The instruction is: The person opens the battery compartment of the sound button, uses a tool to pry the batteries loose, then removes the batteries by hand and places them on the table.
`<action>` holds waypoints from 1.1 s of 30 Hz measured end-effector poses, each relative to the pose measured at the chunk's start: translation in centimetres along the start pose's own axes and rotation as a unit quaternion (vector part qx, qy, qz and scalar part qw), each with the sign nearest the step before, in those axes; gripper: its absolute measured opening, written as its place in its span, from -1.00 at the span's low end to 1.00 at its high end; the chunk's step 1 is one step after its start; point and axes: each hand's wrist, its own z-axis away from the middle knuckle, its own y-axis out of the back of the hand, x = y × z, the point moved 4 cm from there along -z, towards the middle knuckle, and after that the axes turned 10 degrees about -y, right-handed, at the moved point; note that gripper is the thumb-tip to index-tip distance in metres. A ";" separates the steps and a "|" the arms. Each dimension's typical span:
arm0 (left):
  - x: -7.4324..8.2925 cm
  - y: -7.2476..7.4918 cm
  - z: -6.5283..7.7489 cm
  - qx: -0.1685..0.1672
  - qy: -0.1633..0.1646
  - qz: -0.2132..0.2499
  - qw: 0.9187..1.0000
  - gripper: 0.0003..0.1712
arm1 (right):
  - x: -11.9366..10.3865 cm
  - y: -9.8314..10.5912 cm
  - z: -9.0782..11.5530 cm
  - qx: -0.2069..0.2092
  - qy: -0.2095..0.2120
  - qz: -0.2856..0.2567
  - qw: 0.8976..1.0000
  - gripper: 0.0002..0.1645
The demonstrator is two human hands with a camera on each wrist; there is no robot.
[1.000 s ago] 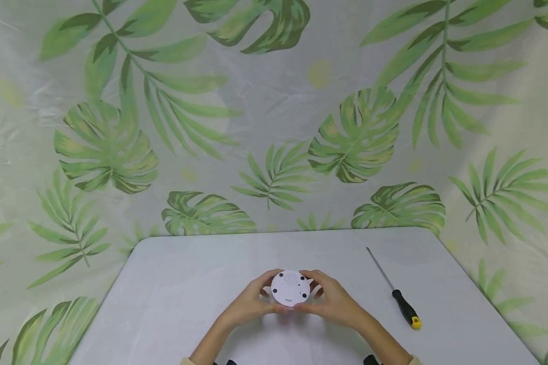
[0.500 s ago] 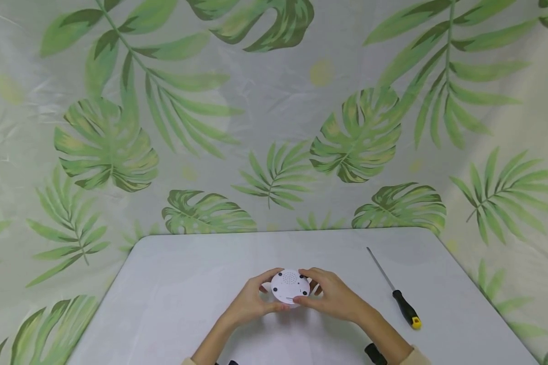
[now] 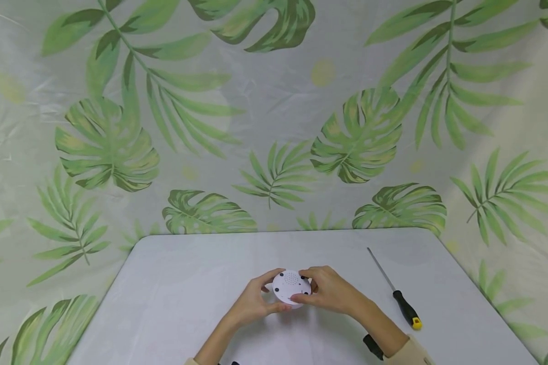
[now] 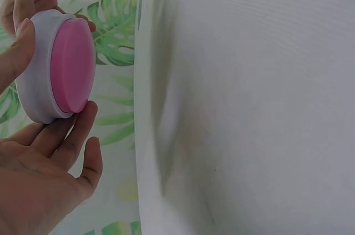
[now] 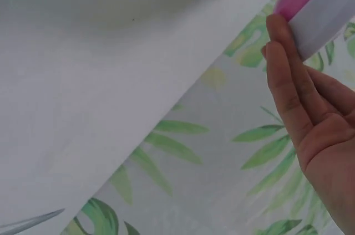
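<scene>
A round white push button (image 3: 288, 285) with a pink domed cap (image 4: 75, 66) is held over the middle of the table. Its flat white underside faces the head camera, showing a patch of small speaker holes and several black dots near the rim. My left hand (image 3: 251, 303) grips the left side, with thumb at the near edge and fingers at the far edge. From the right, my right hand (image 3: 331, 289) pinches it, its thumb lying over the underside and its fingers at the far rim. The pink cap points down toward the tabletop in the left wrist view.
A screwdriver (image 3: 405, 308) with a black and yellow handle lies on the white table (image 3: 187, 284), right of my right hand, its shaft pointing away. Behind the table hangs a leaf-printed cloth (image 3: 274, 126).
The right thumb has slid from the button's near rim up onto its underside, and the right hand has turned slightly. My left hand stays nearly in place; the screwdriver lies as before.
</scene>
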 end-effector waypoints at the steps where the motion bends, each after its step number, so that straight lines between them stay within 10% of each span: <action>1: 0.0 0.0 0.0 0.001 -0.002 -0.002 1.000 -0.07 | -0.1 0.0 -0.1 -0.001 -0.001 0.004 1.000 -0.32; 33: -0.2 -0.1 -0.3 0.023 0.018 0.066 0.997 -0.01 | -1.2 -2.4 1.5 0.109 0.087 0.258 0.956 -0.37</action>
